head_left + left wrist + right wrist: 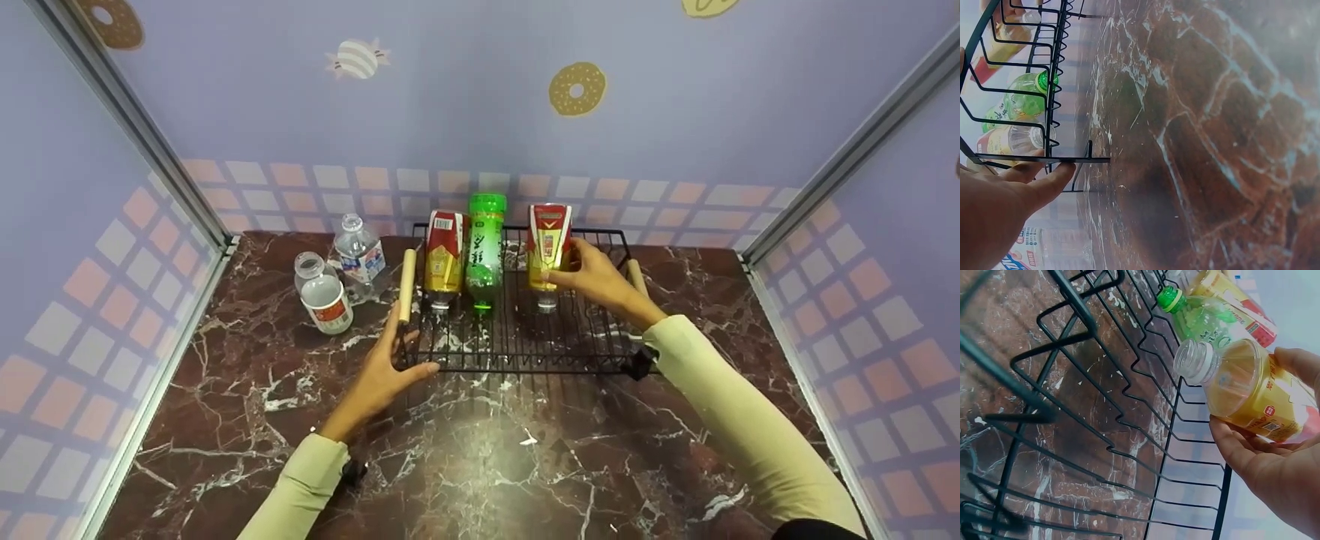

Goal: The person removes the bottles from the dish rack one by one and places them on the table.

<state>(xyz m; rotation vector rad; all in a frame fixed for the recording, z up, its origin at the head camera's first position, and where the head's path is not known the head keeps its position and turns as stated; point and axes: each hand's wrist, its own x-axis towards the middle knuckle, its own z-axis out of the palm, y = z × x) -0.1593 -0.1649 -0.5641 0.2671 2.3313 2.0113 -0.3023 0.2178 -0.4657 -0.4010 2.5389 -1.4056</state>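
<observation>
A black wire dish rack (pixel 517 363) with wooden handles (pixel 407 285) stands against the back wall. My left hand (pixel 381 375) holds its front left corner, thumb on the front side and fingers (pixel 1053 183) along the side wires. My right hand (pixel 596 279) grips a bottle with a red and yellow label (pixel 550 247), mouth down over the rack's right half; its uncapped clear neck (pixel 1193 363) shows in the right wrist view. Left of it, a green bottle (pixel 486 247) and another bottle with a red and yellow label (pixel 445 255) lean upside down in the rack.
Two clear bottles stand upright left of the rack: one with a red and white label (pixel 324 296), the other with a blue and white label (pixel 361 251) behind it. Patterned side walls (pixel 90 337) flank the dark marbled counter (pixel 480 457).
</observation>
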